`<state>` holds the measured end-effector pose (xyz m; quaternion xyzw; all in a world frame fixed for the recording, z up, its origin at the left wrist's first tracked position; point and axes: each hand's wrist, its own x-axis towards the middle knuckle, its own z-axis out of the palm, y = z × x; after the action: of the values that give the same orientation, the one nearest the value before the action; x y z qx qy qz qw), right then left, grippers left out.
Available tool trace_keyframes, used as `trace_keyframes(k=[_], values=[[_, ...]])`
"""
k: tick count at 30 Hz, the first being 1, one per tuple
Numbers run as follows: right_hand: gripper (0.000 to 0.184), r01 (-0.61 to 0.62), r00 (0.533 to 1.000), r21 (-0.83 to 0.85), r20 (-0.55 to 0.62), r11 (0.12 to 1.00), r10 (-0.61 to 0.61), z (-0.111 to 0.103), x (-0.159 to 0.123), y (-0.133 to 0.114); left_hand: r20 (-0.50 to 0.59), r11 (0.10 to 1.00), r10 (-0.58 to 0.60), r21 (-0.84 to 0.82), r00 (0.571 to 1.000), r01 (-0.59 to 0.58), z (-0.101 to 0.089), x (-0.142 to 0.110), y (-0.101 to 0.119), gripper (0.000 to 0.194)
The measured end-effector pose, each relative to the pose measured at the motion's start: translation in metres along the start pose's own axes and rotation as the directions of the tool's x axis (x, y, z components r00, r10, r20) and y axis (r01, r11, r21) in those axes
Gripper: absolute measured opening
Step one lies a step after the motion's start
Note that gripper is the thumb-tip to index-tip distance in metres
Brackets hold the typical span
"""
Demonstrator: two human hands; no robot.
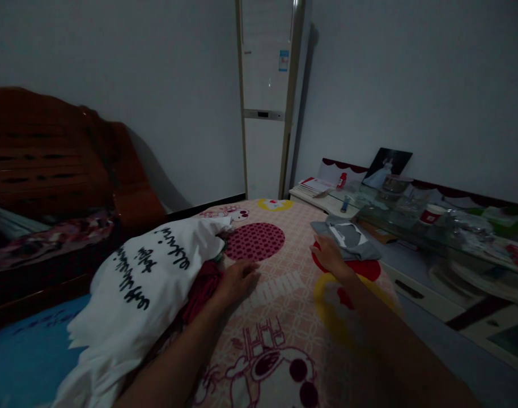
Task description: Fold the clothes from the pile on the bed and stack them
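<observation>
One right hand (pixel 328 256), open, at edge of gray garment (pixel 361 248).

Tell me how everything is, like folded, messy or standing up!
Gray garment: folded
White printed cloth: rumpled, heaped
Dark red cloth: bunched, partly hidden
Patterned cover: spread out
Left hand: fingers loosely curled
Right hand: fingers open, at the gray garment
Picture: propped up, tilted
Cup: upright
Papers: stacked
Tall air conditioner: upright; can't tell whether it's on
</observation>
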<state>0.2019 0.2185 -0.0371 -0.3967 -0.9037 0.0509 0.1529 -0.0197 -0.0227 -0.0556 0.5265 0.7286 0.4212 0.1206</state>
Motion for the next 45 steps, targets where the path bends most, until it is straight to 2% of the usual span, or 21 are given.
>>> trace_keyframes(k=[3, 6, 8, 12, 16, 19, 22, 24, 28, 31, 34, 37, 39, 41, 43, 45], values=[[0.048, 0.167, 0.986, 0.134, -0.012, 0.977, -0.167, 0.02, -0.012, -0.015, -0.015, 1.0, -0.017, -0.003, 1.0, 0.016, 0.001, -0.003, 0.007, 0.026], [0.046, 0.202, 0.976, 0.152, 0.056, 0.968, -0.212, 0.043, -0.022, -0.027, -0.055, 0.999, -0.021, 0.026, 0.998, 0.022, 0.0, -0.004, 0.012, 0.026], [0.045, 0.2, 0.977, 0.116, 0.044, 0.973, -0.207, 0.053, -0.028, -0.032, -0.094, 0.994, -0.011, 0.111, 0.995, 0.022, -0.006, -0.004, 0.016, 0.026], [0.044, 0.191, 0.981, 0.035, -0.014, 0.981, -0.191, 0.061, -0.034, -0.035, -0.251, 0.926, 0.083, 0.378, 0.964, 0.019, -0.033, -0.006, 0.03, 0.025], [0.045, 0.212, 0.976, -0.002, -0.045, 0.977, -0.212, 0.061, -0.036, -0.034, -0.392, 0.774, 0.114, 0.611, 0.913, 0.166, -0.071, -0.014, 0.037, 0.024], [0.045, 0.223, 0.972, -0.007, -0.07, 0.975, -0.223, 0.062, -0.036, -0.033, -0.381, 0.718, 0.089, 0.665, 0.92, 0.206, -0.096, -0.02, 0.027, 0.025], [0.043, 0.232, 0.97, 0.007, -0.074, 0.973, -0.231, 0.064, -0.036, -0.031, -0.373, 0.727, 0.026, 0.644, 0.927, 0.239, -0.11, -0.021, 0.015, 0.018], [0.042, 0.235, 0.969, 0.037, -0.082, 0.971, -0.232, 0.065, -0.036, -0.03, -0.406, 0.754, 0.005, 0.602, 0.914, 0.263, -0.113, -0.02, 0.015, 0.014], [0.041, 0.241, 0.965, 0.211, -0.154, 0.947, -0.212, 0.059, -0.035, -0.034, -0.528, 0.844, 0.095, 0.492, 0.844, 0.213, -0.101, -0.017, 0.045, 0.011], [0.045, 0.305, 0.952, 0.467, -0.185, 0.83, -0.245, 0.044, -0.039, -0.055, -0.536, 0.9, 0.219, 0.434, 0.815, 0.044, -0.079, -0.019, 0.073, 0.012], [0.055, 0.304, 0.937, 0.714, -0.105, 0.63, -0.333, 0.028, -0.051, -0.089, -0.406, 0.907, 0.309, 0.398, 0.86, -0.138, -0.05, -0.022, 0.086, 0.015], [0.064, 0.265, 0.905, 0.845, -0.053, 0.464, -0.422, 0.023, -0.064, -0.119, -0.273, 0.908, 0.323, 0.36, 0.906, -0.215, -0.02, -0.025, 0.083, 0.016], [0.061, 0.27, 0.903, 0.872, -0.082, 0.409, -0.422, 0.025, -0.07, -0.131, -0.222, 0.909, 0.338, 0.329, 0.915, -0.256, -0.003, -0.026, 0.081, 0.017], [0.048, 0.264, 0.918, 0.879, -0.102, 0.398, -0.384, 0.029, -0.073, -0.136, -0.181, 0.905, 0.362, 0.303, 0.914, -0.299, 0.008, -0.029, 0.081, 0.019], [0.036, 0.239, 0.936, 0.891, -0.107, 0.385, -0.334, 0.029, -0.071, -0.135, -0.138, 0.901, 0.382, 0.275, 0.914, -0.335, 0.015, -0.032, 0.084, 0.02], [0.028, 0.187, 0.966, 0.918, -0.108, 0.35, -0.233, 0.025, -0.064, -0.128, -0.11, 0.902, 0.393, 0.237, 0.913, -0.36, 0.016, -0.035, 0.089, 0.018]])
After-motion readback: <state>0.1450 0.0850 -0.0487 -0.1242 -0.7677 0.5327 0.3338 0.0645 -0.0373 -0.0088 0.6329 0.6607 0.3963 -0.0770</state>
